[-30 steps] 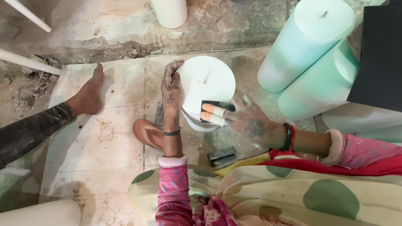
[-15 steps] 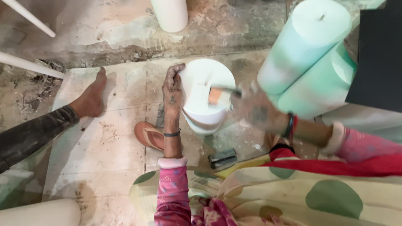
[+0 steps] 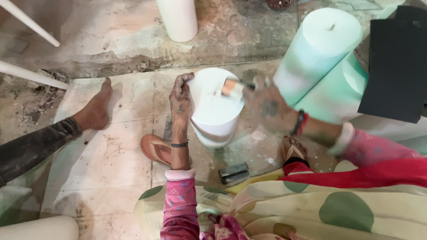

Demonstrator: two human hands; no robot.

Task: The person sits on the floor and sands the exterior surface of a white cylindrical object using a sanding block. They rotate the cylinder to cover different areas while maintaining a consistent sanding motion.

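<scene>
Nearest the camera lies the person's lap, draped in cream cloth with green spots [image 3: 338,209], with pink sleeves above it. Just beyond the cloth, a small dark rectangular block [image 3: 234,173] lies on the stained tile floor [image 3: 111,164], and an orange sandal [image 3: 155,149] sits under the left forearm.

The left hand [image 3: 181,100] rests flat against the left side of a white cylinder [image 3: 215,118] standing upright on the floor, fingers spread along its upper rim, steadying it rather than gripping. The right hand [image 3: 267,106], blurred, hovers over the cylinder's top right edge with its fingers closed around a small tool with an orange-and-white head [image 3: 232,87], which lies over the cylinder's flat top.

To the left, another person's bare foot [image 3: 95,111] rests on the tiles. Farther right, two pale green rolls [image 3: 320,53] lean together beside a black sheet [image 3: 396,66]. At the far edge stands another white cylinder [image 3: 178,18].
</scene>
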